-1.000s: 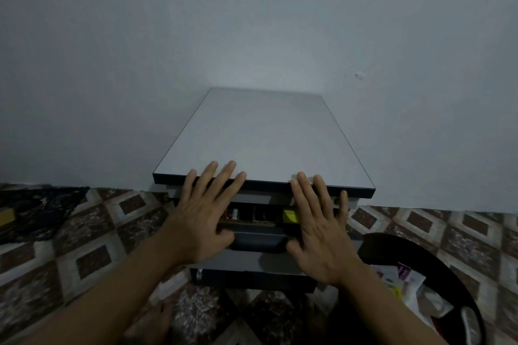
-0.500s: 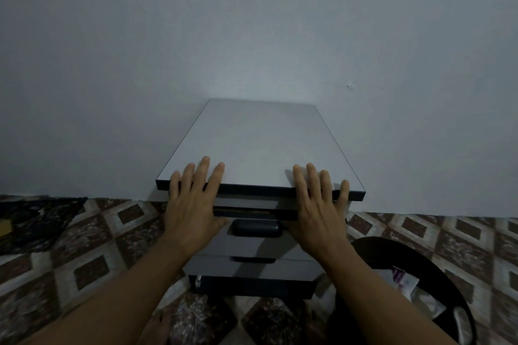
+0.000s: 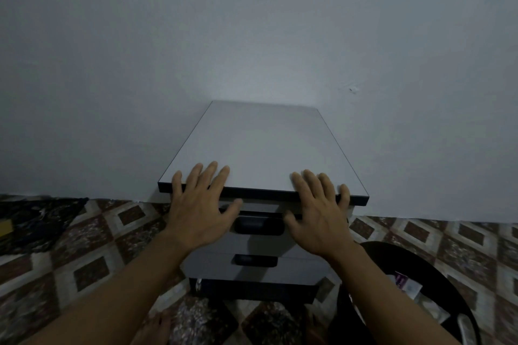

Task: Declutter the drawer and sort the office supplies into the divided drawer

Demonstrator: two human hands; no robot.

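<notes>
A small grey drawer cabinet with a flat white top stands against the wall. Its top drawer is pushed in, and a dark recessed handle shows between my hands. My left hand lies flat with straight fingers over the cabinet's front edge, left of the handle. My right hand lies flat the same way on the right. A second drawer below is also closed. The drawers' contents are hidden.
A black round bin with papers and wrappers inside stands on the floor at the right. Patterned tiles cover the floor. A dark cloth lies at the far left. The bare wall rises behind the cabinet.
The top drawer, partly open with supplies showing a second ago, has been pushed closed by both hands. My fingers have slid up over the cabinet's front edge.
</notes>
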